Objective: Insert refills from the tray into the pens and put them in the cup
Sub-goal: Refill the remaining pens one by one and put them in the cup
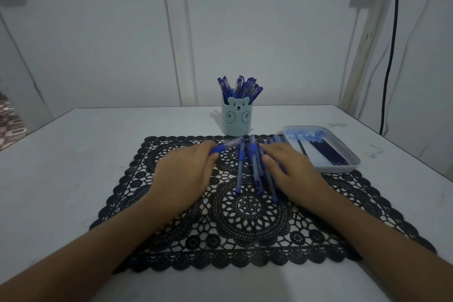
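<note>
One bear-faced cup (236,119) of blue pens stands behind the lace mat (245,216); the left hand (186,171) grasps one pen (228,146), the right hand (291,171) rests flat, fingers loose, on several loose pens (255,169), the refill tray (353,157) beside the mat.

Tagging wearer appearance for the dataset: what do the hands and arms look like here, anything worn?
Both are bare: left hand and right hand show no gloves, rings, watch or bands. Forearms are uncovered to the frame edge, no sleeves in view. No markings visible in the dim light.
</note>
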Available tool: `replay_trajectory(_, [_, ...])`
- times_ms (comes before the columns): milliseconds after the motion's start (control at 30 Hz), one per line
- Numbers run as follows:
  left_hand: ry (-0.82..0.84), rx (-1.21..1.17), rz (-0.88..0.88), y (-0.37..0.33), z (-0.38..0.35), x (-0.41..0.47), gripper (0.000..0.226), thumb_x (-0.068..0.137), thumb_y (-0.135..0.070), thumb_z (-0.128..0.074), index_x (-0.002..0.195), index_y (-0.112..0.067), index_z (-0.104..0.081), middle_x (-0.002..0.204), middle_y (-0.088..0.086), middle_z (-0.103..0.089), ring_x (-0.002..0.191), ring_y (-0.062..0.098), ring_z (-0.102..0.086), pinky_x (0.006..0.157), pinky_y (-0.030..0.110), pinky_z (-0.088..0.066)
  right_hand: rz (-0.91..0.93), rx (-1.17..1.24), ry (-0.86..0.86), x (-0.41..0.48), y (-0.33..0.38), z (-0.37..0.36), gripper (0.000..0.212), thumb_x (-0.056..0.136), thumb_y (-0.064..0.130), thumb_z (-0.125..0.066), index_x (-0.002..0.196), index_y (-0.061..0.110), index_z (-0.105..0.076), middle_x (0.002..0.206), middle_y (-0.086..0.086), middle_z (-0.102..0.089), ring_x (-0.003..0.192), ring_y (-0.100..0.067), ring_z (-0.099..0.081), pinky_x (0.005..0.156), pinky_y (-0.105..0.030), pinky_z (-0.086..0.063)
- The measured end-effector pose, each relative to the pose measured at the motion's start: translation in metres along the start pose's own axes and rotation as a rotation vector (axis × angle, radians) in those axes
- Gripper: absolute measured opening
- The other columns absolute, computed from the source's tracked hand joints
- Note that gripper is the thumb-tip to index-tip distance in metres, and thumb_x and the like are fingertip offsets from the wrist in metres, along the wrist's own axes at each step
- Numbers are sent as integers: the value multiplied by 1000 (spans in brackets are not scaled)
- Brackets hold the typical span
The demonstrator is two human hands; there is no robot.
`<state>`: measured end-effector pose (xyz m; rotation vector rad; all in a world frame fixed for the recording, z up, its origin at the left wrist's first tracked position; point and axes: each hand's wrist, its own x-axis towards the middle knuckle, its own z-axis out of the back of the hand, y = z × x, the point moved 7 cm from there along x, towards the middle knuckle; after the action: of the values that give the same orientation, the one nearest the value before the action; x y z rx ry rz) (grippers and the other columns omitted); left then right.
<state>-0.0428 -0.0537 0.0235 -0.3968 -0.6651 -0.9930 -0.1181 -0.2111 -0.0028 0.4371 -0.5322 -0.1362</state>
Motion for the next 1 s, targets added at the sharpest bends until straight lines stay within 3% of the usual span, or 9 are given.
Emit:
replay_trajectory(167, [-157,-320,259,30,31,69,22,92,-24,-52,107,-13,-64,93,-2,-58,80,12,-50,65,19,-34,47,-132,145,-2,-3,-20,41,98,30,-37,137,18,-41,142,3,-40,132,-8,-31,99,-10,-13])
replay_trajectory(267, [-186,-736,513,57,31,125,20,92,-22,-52,106,-12,-62,98,5,-64,82,15,-58,73,30,-49,60,-155,147,-2,-4,-20,42,98,32,-34,139,23,-37,142,7,-39,131,-6,-31,95,-7,-12])
replay_trajectory(367, [-183,-965,635,71,18,168,16,93,-17,-52,104,-7,-58,99,10,-63,72,11,-60,64,28,-53,81,-143,148,-2,-5,-20,41,98,33,-33,139,25,-37,141,9,-39,128,-2,-33,95,-6,-14])
replay_trajectory(467, [-181,-901,637,72,4,191,19,93,-16,-51,104,-3,-58,92,9,-63,74,16,-62,64,30,-54,105,-132,135,-2,-3,-19,41,98,33,-33,139,25,-37,140,10,-40,126,-1,-34,93,-3,-13])
replay_trajectory(600, [-80,-650,563,65,-20,199,12,92,-18,-51,86,-10,-58,87,11,-64,83,28,-65,73,39,-54,129,-104,109,-2,-3,-17,41,98,33,-33,138,25,-38,140,11,-40,125,-1,-34,92,-2,-13])
replay_trajectory(667, [-12,-535,506,60,-33,196,17,90,-18,-51,105,-11,-54,90,11,-65,80,26,-63,75,37,-52,134,-102,105,-2,-3,-17,41,98,33,-33,138,25,-39,139,10,-40,124,-1,-35,92,-3,-14])
replay_trajectory(733, [39,-474,450,57,-45,192,45,89,-17,-51,131,-21,-34,84,10,-65,75,25,-61,74,37,-49,144,-102,105,-1,-3,-17,41,98,33,-34,138,24,-39,139,9,-41,124,-1,-36,93,-3,-15])
replay_trajectory(800, [68,-419,392,55,-52,190,54,87,-14,-50,132,-31,-27,81,9,-66,74,26,-62,73,39,-50,155,-104,105,-2,-2,-17,41,98,32,-34,137,23,-40,138,9,-42,123,-2,-38,92,-4,-16])
replay_trajectory(1000, [107,-204,225,53,-55,190,28,89,-17,-43,114,-21,-53,100,5,-62,85,22,-55,75,36,-47,157,-116,109,-2,-2,-17,40,98,32,-35,136,23,-41,137,8,-44,121,-2,-40,91,-5,-19])
